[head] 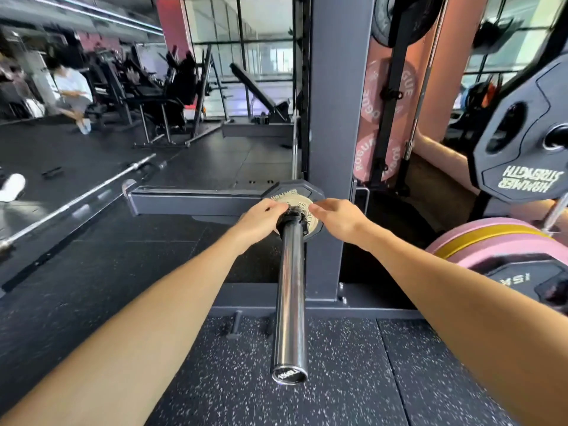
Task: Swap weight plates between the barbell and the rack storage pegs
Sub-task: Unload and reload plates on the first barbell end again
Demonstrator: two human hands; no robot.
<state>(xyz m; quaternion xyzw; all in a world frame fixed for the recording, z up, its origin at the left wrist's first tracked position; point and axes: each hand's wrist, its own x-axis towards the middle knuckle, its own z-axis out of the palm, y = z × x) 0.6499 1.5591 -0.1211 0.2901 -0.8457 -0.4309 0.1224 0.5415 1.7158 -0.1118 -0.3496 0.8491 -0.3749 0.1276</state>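
The chrome barbell sleeve (290,290) points toward me from the grey rack upright (333,118). At its inner end sit a small black Hammer plate (290,188) and a smaller silver plate (313,222) in front of it, with a black collar (290,217) around the sleeve. My left hand (261,221) is on the collar's left side, fingers curled onto it. My right hand (338,218) touches the silver plate's right edge with bent fingers. A large black Hammer Strength plate (519,142) hangs on a storage peg at right. Pink Rogue plates (373,155) hang behind the upright.
Pink and yellow bumper plates (491,241) and a black plate (522,278) sit on lower pegs at right. A second barbell (83,198) lies on the floor at left beside the safety arm (196,199). A person sits on a bench far left; benches stand behind.
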